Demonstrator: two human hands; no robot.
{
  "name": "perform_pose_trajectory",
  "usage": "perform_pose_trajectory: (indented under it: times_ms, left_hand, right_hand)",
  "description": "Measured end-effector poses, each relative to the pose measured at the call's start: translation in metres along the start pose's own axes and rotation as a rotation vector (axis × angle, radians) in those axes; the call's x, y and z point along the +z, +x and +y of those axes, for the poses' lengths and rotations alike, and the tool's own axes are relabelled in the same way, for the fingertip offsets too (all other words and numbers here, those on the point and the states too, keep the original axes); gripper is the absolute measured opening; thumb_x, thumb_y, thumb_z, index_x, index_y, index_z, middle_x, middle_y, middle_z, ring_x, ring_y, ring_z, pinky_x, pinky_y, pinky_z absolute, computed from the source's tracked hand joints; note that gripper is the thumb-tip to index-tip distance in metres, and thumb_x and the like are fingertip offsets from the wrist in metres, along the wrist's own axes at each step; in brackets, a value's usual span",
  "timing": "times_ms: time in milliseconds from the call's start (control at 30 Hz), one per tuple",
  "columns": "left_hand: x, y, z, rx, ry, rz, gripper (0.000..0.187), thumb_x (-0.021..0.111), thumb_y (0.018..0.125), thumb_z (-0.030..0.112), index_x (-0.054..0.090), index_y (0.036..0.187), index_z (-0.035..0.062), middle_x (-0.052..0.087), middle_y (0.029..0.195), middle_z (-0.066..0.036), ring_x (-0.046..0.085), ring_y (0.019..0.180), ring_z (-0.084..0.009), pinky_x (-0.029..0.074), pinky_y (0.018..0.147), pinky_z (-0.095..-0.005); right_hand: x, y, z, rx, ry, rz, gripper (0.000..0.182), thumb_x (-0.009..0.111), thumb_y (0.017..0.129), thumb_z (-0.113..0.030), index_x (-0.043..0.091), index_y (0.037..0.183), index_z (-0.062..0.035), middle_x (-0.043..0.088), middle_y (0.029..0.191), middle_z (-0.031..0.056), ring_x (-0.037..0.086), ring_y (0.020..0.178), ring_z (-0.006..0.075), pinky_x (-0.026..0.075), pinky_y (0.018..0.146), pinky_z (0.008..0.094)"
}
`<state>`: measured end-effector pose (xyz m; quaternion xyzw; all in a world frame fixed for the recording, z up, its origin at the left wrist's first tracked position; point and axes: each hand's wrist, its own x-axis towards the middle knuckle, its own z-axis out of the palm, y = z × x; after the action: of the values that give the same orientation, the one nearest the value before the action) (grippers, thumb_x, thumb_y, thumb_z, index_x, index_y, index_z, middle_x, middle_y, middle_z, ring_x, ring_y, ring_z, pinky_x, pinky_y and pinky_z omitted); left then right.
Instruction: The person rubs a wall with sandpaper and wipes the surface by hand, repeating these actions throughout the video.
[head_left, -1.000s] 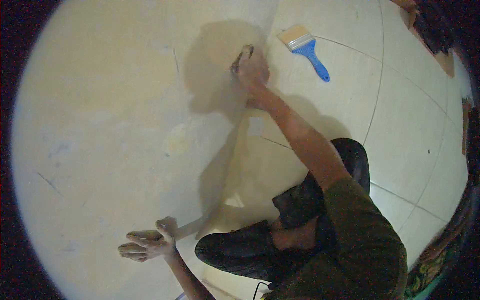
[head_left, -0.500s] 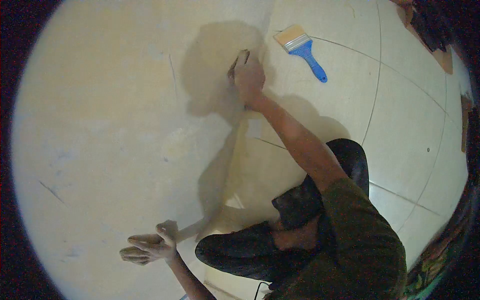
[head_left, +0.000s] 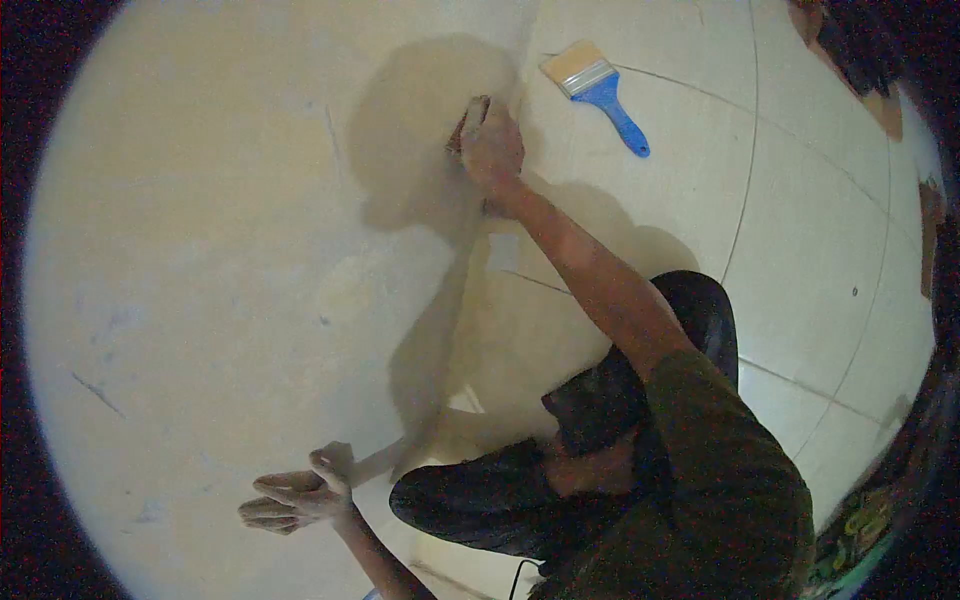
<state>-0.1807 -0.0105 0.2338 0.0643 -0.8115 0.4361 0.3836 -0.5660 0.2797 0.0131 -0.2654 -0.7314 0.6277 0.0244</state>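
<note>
My right hand (head_left: 490, 145) is closed against the pale wall surface (head_left: 200, 250), near where it meets the tiled floor (head_left: 800, 200). A thin dark brown edge shows beside its fingers; the held item is mostly hidden. Lower left, my left hand (head_left: 300, 490) rests at the same pale surface, its dusty fingers stretched out and thumb apart, with nothing visible in it. To the right of my right hand, a wide paintbrush (head_left: 610, 95) with a blue handle and tan bristles lies on the tiles.
My bent legs in dark trousers (head_left: 480, 500) take up the lower middle. A small whitish patch (head_left: 503, 252) lies below my right wrist. Dark and brown items (head_left: 860, 50) sit at the upper right edge, and patterned cloth (head_left: 860, 530) at the lower right.
The whole view has shifted slightly, moving the brush and wall marks a little up and left in the picture. Both hands keep nearly the same pose. More of the whitish patch shows.
</note>
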Motion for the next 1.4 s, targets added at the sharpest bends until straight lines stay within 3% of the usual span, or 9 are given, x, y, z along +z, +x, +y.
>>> perform_pose_trajectory:
  times_ms: [133, 233, 367, 433, 667, 833, 1133, 1233, 1400]
  left_hand:
    - [0.000, -0.004, 0.000, 0.007, -0.023, -0.012, 0.097, 0.049, 0.092, 0.075, 0.029, 0.163, 0.0122, 0.009, 0.169, -0.028, 0.008, 0.155, -0.0509, 0.016, 0.117, -0.0685]
    - [-0.001, -0.004, 0.000, -0.017, 0.006, -0.002, 0.096, 0.050, 0.092, 0.074, 0.030, 0.163, 0.0133, 0.008, 0.170, -0.027, 0.008, 0.155, -0.0513, 0.016, 0.117, -0.0689]
    - [-0.003, 0.004, 0.000, 0.012, 0.014, -0.014, 0.100, 0.045, 0.092, 0.076, 0.026, 0.163, 0.0089, 0.008, 0.169, -0.029, 0.006, 0.156, -0.0485, 0.011, 0.119, -0.0641]
    - [-0.003, 0.006, 0.003, 0.015, 0.017, -0.012, 0.099, 0.046, 0.093, 0.075, 0.026, 0.163, 0.0081, 0.008, 0.169, -0.029, 0.005, 0.156, -0.0484, 0.011, 0.119, -0.0637]
    - [-0.003, 0.005, 0.002, 0.015, 0.027, 0.001, 0.097, 0.047, 0.094, 0.073, 0.026, 0.163, 0.0081, 0.008, 0.169, -0.028, 0.006, 0.156, -0.0489, 0.011, 0.119, -0.0634]
    - [0.002, 0.003, 0.001, -0.026, 0.001, -0.001, 0.092, 0.049, 0.094, 0.073, 0.031, 0.162, 0.0137, 0.012, 0.169, -0.027, 0.011, 0.155, -0.0519, 0.019, 0.116, -0.0691]
    - [0.005, -0.001, -0.009, -0.009, 0.010, -0.006, 0.097, 0.048, 0.092, 0.076, 0.031, 0.162, 0.0114, 0.009, 0.169, -0.029, 0.010, 0.155, -0.0517, 0.016, 0.116, -0.0688]
    - [0.001, 0.007, -0.003, 0.040, 0.065, 0.008, 0.099, 0.041, 0.093, 0.076, 0.024, 0.164, 0.0099, 0.008, 0.170, -0.027, 0.009, 0.156, -0.0488, 0.015, 0.119, -0.0654]
    - [0.002, 0.000, -0.004, 0.015, 0.040, -0.003, 0.097, 0.043, 0.093, 0.075, 0.025, 0.164, 0.0102, 0.008, 0.170, -0.027, 0.009, 0.156, -0.0483, 0.015, 0.119, -0.0655]
  right_hand:
    - [0.003, 0.040, 0.026, 0.043, 0.126, -0.122, 0.045, 0.043, 0.105, -0.040, 0.061, 0.120, -0.0016, 0.068, 0.113, 0.0250, 0.065, 0.108, 0.0434, 0.048, 0.095, 0.0531]
    - [0.010, 0.007, 0.013, -0.102, -0.021, 0.070, 0.045, 0.044, 0.105, -0.040, 0.061, 0.122, -0.0020, 0.069, 0.112, 0.0251, 0.065, 0.107, 0.0436, 0.051, 0.092, 0.0533]
    - [0.029, 0.047, 0.038, -0.146, -0.142, 0.087, 0.048, 0.045, 0.105, -0.043, 0.060, 0.128, -0.0037, 0.069, 0.113, 0.0244, 0.066, 0.111, 0.0431, 0.051, 0.095, 0.0536]
    - [-0.001, 0.026, 0.009, -0.096, -0.045, -0.001, 0.048, 0.046, 0.104, -0.044, 0.058, 0.127, -0.0030, 0.067, 0.119, 0.0256, 0.063, 0.117, 0.0430, 0.051, 0.094, 0.0540]
    - [-0.015, 0.037, -0.011, -0.051, 0.101, -0.004, 0.050, 0.045, 0.103, -0.049, 0.061, 0.123, -0.0052, 0.069, 0.112, 0.0273, 0.066, 0.108, 0.0465, 0.050, 0.094, 0.0555]
    - [0.000, 0.045, -0.004, -0.153, 0.012, 0.180, 0.047, 0.044, 0.103, -0.047, 0.061, 0.120, -0.0064, 0.070, 0.110, 0.0254, 0.065, 0.106, 0.0472, 0.050, 0.092, 0.0565]
    - [-0.005, 0.043, -0.018, -0.100, 0.062, 0.103, 0.044, 0.046, 0.103, -0.047, 0.058, 0.114, -0.0063, 0.071, 0.103, 0.0254, 0.065, 0.106, 0.0472, 0.049, 0.090, 0.0571]
    - [-0.008, 0.050, -0.016, -0.125, 0.002, 0.167, 0.043, 0.047, 0.103, -0.047, 0.056, 0.114, -0.0063, 0.071, 0.101, 0.0261, 0.065, 0.106, 0.0475, 0.049, 0.090, 0.0569]
    - [-0.008, 0.048, -0.012, -0.178, -0.016, 0.122, 0.041, 0.047, 0.103, -0.046, 0.056, 0.112, -0.0070, 0.070, 0.101, 0.0270, 0.066, 0.102, 0.0479, 0.051, 0.090, 0.0569]
